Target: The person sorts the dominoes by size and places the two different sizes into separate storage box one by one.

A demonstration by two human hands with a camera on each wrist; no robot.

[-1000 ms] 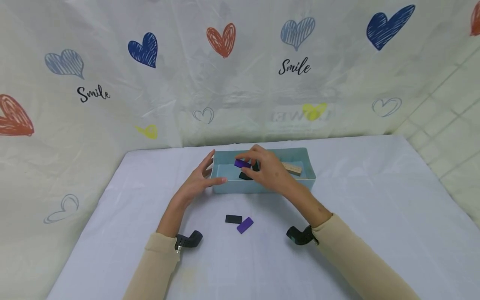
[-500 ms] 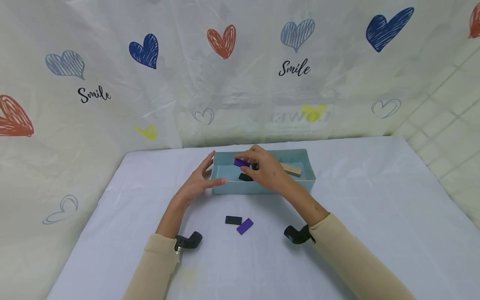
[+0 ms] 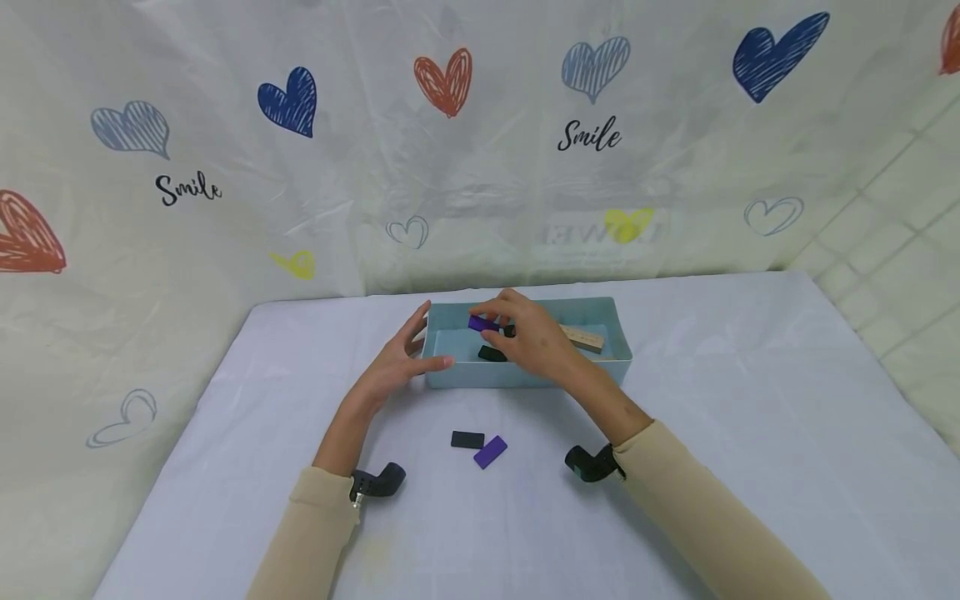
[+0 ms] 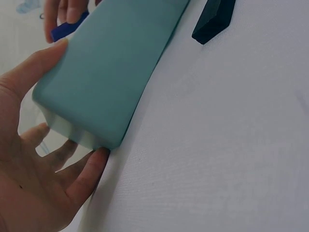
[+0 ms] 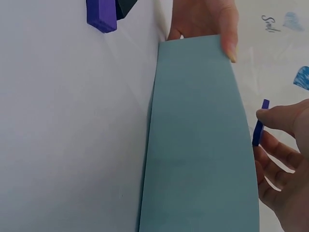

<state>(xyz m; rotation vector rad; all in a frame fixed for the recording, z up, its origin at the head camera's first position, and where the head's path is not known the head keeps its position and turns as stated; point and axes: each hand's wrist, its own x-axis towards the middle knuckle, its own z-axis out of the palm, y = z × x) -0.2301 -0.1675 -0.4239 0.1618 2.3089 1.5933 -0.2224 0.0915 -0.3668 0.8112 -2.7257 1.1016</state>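
My right hand (image 3: pixel 534 337) pinches a small flat purple block (image 3: pixel 482 323) between thumb and fingers, above the inside of a light blue rectangular box (image 3: pixel 517 375). In the right wrist view, that purple block (image 5: pixel 260 123) stands beyond the box's rim. My left hand (image 3: pixel 395 360) holds the box's left end, its thumb on the front rim and its other fingers spread along the end wall. Inside the box lie a black block (image 3: pixel 492 354) and a pale wooden block (image 3: pixel 583 338); another dark piece is mostly hidden behind my right hand.
On the white-covered table (image 3: pixel 712 400), in front of the box, a black block (image 3: pixel 467 439) and a second purple block (image 3: pixel 491 452) lie close together. A white sheet (image 3: pixel 480 167) printed with hearts hangs behind the table.
My right wrist and forearm have shifted slightly left, while the purple block stays pinched and has risen a little. My left hand and the box have not visibly moved.
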